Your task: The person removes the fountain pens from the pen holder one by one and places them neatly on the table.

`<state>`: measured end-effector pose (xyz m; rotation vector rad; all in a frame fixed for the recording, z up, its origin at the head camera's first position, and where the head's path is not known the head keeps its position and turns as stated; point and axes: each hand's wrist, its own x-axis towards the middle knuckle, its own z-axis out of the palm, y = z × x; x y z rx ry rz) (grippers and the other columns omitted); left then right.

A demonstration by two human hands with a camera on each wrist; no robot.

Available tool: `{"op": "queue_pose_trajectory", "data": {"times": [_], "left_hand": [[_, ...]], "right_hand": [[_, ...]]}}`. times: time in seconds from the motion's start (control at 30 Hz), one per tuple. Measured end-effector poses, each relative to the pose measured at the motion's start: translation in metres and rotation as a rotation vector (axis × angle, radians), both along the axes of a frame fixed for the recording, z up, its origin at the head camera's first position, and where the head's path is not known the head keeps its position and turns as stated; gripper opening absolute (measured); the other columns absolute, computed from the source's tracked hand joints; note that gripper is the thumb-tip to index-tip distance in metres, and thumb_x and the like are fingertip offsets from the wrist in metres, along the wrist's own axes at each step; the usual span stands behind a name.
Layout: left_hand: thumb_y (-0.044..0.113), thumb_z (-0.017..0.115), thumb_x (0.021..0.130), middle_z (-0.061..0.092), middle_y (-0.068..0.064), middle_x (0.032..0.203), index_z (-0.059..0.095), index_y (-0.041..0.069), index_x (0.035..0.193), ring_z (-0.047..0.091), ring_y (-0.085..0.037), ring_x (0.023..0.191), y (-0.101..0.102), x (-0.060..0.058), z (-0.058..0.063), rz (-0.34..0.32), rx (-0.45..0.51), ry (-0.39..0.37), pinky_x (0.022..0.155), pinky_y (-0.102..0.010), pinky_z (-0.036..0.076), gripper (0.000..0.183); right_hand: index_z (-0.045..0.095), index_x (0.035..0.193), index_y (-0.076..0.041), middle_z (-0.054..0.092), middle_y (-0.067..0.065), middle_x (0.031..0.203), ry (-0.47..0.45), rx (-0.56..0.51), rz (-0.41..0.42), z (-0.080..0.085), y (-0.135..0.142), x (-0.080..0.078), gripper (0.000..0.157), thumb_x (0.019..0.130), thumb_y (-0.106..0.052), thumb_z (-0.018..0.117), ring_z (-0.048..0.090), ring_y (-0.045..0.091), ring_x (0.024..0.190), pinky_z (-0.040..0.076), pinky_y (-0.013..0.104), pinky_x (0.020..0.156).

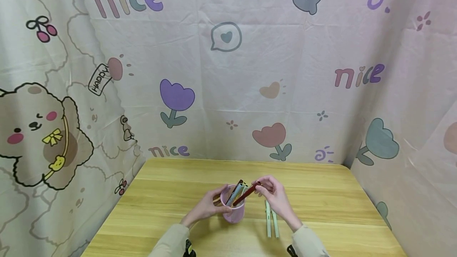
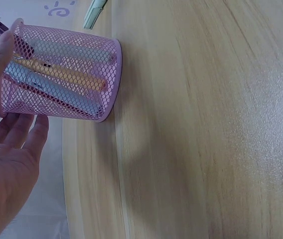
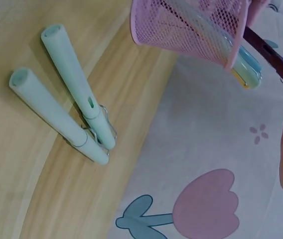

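A pink mesh pen cup stands on the table, gripped near its rim by my left hand, thumb in front and fingers round the far side. Several pens lean inside it, including a light blue pen and, through the mesh in the left wrist view, an orange pen. My right hand pinches a dark red pen by its upper end. That pen slants down to the left, its lower end inside the cup's mouth.
Two mint green pens with metal clips lie side by side right of the cup, one left and one right. The wooden table ends at the back against a printed cloth, which also hangs along both sides.
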<state>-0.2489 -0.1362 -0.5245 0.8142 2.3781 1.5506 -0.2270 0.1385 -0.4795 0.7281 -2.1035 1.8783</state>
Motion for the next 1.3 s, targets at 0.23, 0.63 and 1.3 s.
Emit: {"op": "queue_pose_trajectory", "data": {"times": [0.23, 0.63, 1.3], "left_hand": [[0.015, 0.080, 0.085, 0.038, -0.034, 0.155, 0.030, -0.007, 0.153, 0.046, -0.051, 0.138, 0.000, 0.002, 0.001, 0.004, 0.010, -0.006, 0.114, -0.052, 0.046, 0.088], [0.014, 0.080, 0.085, 0.034, -0.034, 0.157, 0.029, -0.008, 0.153, 0.043, -0.052, 0.139, 0.001, 0.000, -0.001, -0.014, 0.035, -0.019, 0.114, -0.052, 0.046, 0.088], [0.019, 0.080, 0.085, 0.035, -0.033, 0.156, 0.029, -0.007, 0.154, 0.045, -0.051, 0.139, -0.001, -0.001, -0.003, 0.000, 0.012, -0.006, 0.115, -0.050, 0.046, 0.090]], "right_hand": [[0.049, 0.115, 0.019, 0.073, 0.020, 0.107, 0.035, -0.159, 0.017, 0.000, 0.011, -0.002, 0.022, 0.100, 0.004, 0.053, 0.070, 0.008, 0.082, 0.064, 0.022, 0.074], [0.054, 0.119, -0.004, 0.073, -0.004, 0.101, -0.026, -0.300, -0.129, 0.005, 0.022, -0.003, 0.019, 0.104, 0.002, 0.046, 0.064, 0.004, 0.080, 0.057, 0.016, 0.065], [0.047, 0.133, 0.014, 0.064, -0.014, 0.086, -0.312, -0.039, -0.239, -0.025, 0.057, -0.013, 0.033, 0.104, -0.003, 0.046, 0.059, 0.001, 0.078, 0.052, 0.015, 0.067]]}}
